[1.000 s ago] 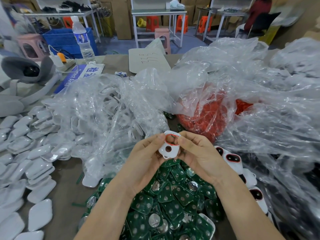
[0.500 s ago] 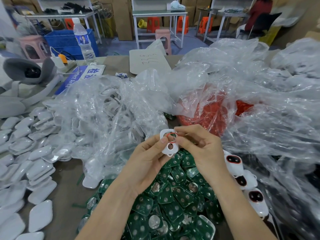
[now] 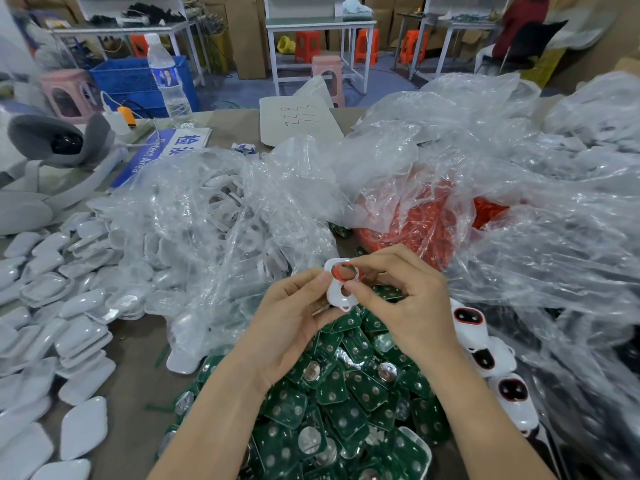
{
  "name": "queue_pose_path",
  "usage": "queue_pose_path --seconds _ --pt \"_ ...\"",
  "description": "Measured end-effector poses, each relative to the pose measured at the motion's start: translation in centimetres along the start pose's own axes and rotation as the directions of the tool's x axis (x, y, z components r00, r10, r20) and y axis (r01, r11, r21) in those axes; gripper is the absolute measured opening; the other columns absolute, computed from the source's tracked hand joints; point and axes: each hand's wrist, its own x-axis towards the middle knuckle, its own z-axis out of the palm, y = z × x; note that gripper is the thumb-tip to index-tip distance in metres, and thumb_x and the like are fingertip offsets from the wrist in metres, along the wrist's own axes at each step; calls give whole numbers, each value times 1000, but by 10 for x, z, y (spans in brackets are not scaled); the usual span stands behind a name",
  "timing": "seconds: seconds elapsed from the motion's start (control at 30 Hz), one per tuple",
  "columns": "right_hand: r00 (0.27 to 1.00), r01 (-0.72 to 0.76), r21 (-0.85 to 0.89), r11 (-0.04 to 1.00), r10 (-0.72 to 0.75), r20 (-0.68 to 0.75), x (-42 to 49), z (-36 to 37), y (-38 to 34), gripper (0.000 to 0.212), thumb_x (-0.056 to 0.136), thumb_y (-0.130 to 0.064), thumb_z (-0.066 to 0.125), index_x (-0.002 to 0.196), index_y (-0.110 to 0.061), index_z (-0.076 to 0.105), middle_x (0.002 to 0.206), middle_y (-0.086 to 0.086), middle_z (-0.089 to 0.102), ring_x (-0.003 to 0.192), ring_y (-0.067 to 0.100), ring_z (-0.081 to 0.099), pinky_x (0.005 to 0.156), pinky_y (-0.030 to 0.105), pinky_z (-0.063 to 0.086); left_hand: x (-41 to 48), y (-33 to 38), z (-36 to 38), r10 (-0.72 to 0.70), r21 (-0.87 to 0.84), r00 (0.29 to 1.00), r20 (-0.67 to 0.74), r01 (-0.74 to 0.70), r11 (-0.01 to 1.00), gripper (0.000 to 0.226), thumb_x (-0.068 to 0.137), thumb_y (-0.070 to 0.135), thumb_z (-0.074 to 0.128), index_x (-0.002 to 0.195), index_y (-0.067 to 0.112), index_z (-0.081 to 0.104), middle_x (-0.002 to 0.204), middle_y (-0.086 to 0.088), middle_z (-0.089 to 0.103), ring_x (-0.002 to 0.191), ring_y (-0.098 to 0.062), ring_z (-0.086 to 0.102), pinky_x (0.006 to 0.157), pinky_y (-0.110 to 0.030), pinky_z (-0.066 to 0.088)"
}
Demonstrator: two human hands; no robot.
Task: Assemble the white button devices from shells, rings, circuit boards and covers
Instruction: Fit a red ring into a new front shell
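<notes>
My left hand (image 3: 294, 320) holds a white shell (image 3: 337, 289) from its left side, thumb on the rim. An orange ring (image 3: 341, 273) lies in the shell's upper round opening. My right hand (image 3: 405, 306) pinches the shell and the ring from the right, fingertips on the ring's edge. Both hands hover above a heap of green circuit boards (image 3: 339, 403). Partly built white devices with dark windows (image 3: 474, 323) lie in a row to the right of the boards. White covers (image 3: 52, 306) are spread over the left of the table.
A clear bag of white shells (image 3: 207, 237) sits left of centre and a clear bag of orange rings (image 3: 426, 230) behind my hands. More crumpled plastic bags (image 3: 554, 209) fill the right. A water bottle (image 3: 166, 77), a blue sign (image 3: 162, 150) and a grey headset (image 3: 62, 143) stand at the back left.
The shell and both hands have moved slightly up and away from me. My right fingers have shifted onto the ring in the upper opening.
</notes>
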Motion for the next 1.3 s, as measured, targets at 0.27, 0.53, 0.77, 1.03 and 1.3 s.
queue_pose_path --seconds 0.27,0.53,0.77,1.03,1.3 --pt "999 -31 -8 999 31 19 1 0 1 20 77 -13 80 96 -19 75 90 -5 64 82 10 64 71 27 57 -1 1 -4 63 187 998 4 -63 980 25 84 22 60 95 9 78 99 -13 74 90 -19 70 80 -26 57" --pt "996 -81 48 996 79 43 2 -2 0 17 77 -15 79 93 -18 75 88 -4 64 81 8 65 72 17 54 0 1 -4 75 191 997 23 -78 979 25 86 22 58 96 11 79 99 -11 75 90 -17 71 79 -24 56" --pt "979 -175 78 981 165 118 4 -4 0 15 76 -10 78 87 -21 74 85 -11 63 81 3 62 71 11 47 0 0 -6 73 245 997 21 -75 967 26 82 24 62 97 11 78 102 -15 74 94 -21 71 80 -26 57" --pt "934 -342 244 907 299 198 6 -7 4 25 73 -5 79 75 -28 70 85 -5 60 88 27 62 86 45 53 1 -4 -4 63 194 998 21 -66 979 27 80 23 61 97 9 77 101 -15 74 93 -21 71 79 -25 57" --pt "900 -420 362 832 333 280 5 -5 0 25 68 -18 79 83 -33 66 84 -4 68 79 17 64 77 28 54 1 -8 2 64 80 997 41 -68 994 22 80 17 61 90 5 77 92 -11 74 83 -17 70 74 -22 56"
